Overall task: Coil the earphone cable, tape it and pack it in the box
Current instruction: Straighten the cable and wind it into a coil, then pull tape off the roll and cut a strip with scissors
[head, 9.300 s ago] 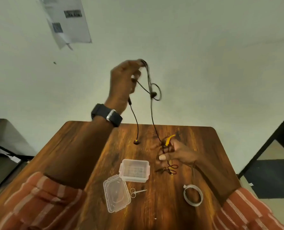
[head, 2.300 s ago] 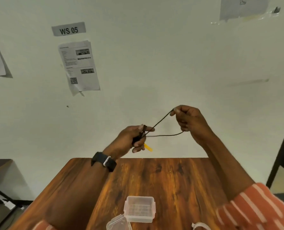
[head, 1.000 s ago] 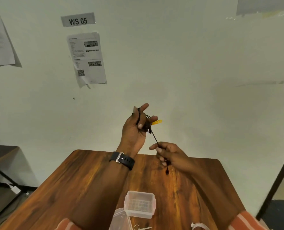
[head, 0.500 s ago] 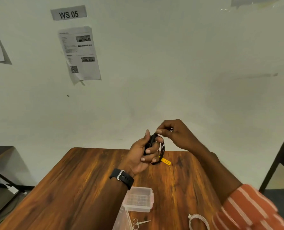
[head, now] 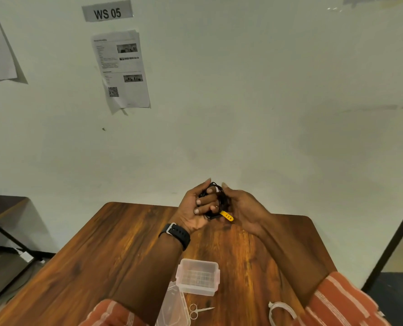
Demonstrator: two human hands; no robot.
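The black earphone cable (head: 222, 196) is wound in loops around the fingers of my left hand (head: 197, 208), which is raised above the far part of the wooden table (head: 115, 250). A small yellow tag (head: 226, 216) hangs from the coil. My right hand (head: 243, 208) cups the coil from the right and touches it. The clear plastic box (head: 197, 276) stands open near me with its lid (head: 173, 304) flipped to the front. A roll of white tape (head: 281, 312) lies at the front right, partly behind my right sleeve.
Small scissors (head: 197, 310) lie just in front of the box. The wall behind the table carries a "WS 05" sign (head: 107, 11) and printed sheets (head: 121, 69). A dark side table (head: 2, 208) stands to the left and a black frame (head: 393, 238) to the right.
Since a second ago the loose end has been wound onto my left fingers. Both hands came down and closer together, and my right hand now rests against the coil.
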